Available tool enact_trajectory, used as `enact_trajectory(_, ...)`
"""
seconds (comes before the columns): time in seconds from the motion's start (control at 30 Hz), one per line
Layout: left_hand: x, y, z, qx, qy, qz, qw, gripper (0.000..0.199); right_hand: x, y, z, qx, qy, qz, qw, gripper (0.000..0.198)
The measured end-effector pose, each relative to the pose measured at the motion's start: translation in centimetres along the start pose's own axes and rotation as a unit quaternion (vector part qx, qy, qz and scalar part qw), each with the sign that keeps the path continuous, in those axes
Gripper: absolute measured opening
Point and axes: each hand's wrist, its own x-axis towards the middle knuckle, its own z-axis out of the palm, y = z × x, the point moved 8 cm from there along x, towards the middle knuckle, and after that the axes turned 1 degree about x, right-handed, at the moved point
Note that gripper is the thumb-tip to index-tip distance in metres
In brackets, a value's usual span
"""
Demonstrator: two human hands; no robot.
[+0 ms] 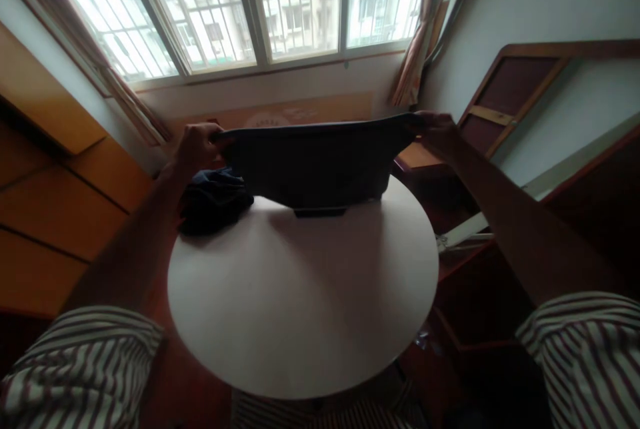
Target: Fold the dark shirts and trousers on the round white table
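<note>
A dark piece of cloth (pixel 315 162), which looks like a garment, is stretched between my two hands above the far part of the round white table (pixel 300 295). Its top edge is pulled nearly straight, and the lower edge hangs down close to the tabletop. My left hand (pixel 200 145) grips the left upper corner, with the fingers closed round it. At the right upper corner my right hand (pixel 434 130) is closed in the same way. What kind of garment it is cannot be made out. A crumpled heap of dark clothes (pixel 213 202) lies on the table below my left hand.
Beyond the table is a barred window (pixel 295 9) with curtains (pixel 415 62) at its sides. Orange-brown cabinets (pixel 45 222) stand on the left. At the right are a wooden-framed panel (pixel 520 89) and dark furniture (pixel 490 302) beside the table's edge.
</note>
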Motion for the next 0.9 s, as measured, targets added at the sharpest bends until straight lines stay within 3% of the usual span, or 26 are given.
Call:
enact_trajectory(0.1, -2.1, 2.6, -3.0, 0.055, 0.075, 0.073, 0.993, 0.060, -0.9, -2.5, -2.0, -0.058, 0.016, -0.037, 0.998, 0.028)
enact_trajectory(0.2, -7.0, 3.7, -1.8, 0.056, 0.068, 0.096, 0.991, 0.040, -5.2, -3.5, -2.2, -0.117, -0.023, -0.088, 0.989, 0.021)
enact_trajectory(0.3, -14.7, 4.3, 1.8, 0.046, 0.014, 0.110, 0.993, 0.029, -12.8, -1.9, -0.5, -0.086, -0.120, -0.111, 0.983, 0.024)
enact_trajectory(0.4, -23.8, 5.4, 4.9, 0.043, -0.017, 0.136, 0.990, 0.031, -22.1, 1.4, 1.9, -0.066, -0.232, -0.068, 0.968, 0.030)
enact_trajectory(0.47, -29.6, 6.8, 5.7, 0.020, -0.021, 0.177, 0.984, 0.037, -27.9, 3.3, 3.0, -0.072, -0.299, -0.022, 0.951, 0.036)
enact_trajectory(0.57, -35.2, 8.1, 5.7, -0.019, -0.056, 0.203, 0.977, 0.046, -32.7, 3.5, 2.6, -0.079, -0.312, -0.003, 0.947, 0.037)
enact_trajectory(0.63, -36.3, 8.0, 5.2, -0.048, -0.089, 0.182, 0.978, 0.039, -32.7, 2.6, 1.7, -0.087, -0.289, -0.003, 0.953, 0.032)
enact_trajectory(0.73, -34.2, 6.2, 5.1, -0.119, -0.120, 0.102, 0.980, 0.018, -29.1, 1.5, 0.6, -0.105, -0.212, 0.015, 0.971, 0.026)
enact_trajectory(0.83, -29.4, 2.2, 7.0, -0.169, -0.098, -0.033, 0.980, 0.030, -23.6, 2.0, 2.0, -0.124, -0.149, 0.065, 0.979, 0.023)
enact_trajectory(0.9, -26.2, -0.7, 9.3, -0.179, -0.076, -0.125, 0.973, 0.042, -20.4, 3.5, 4.7, -0.128, -0.161, 0.116, 0.972, 0.027)
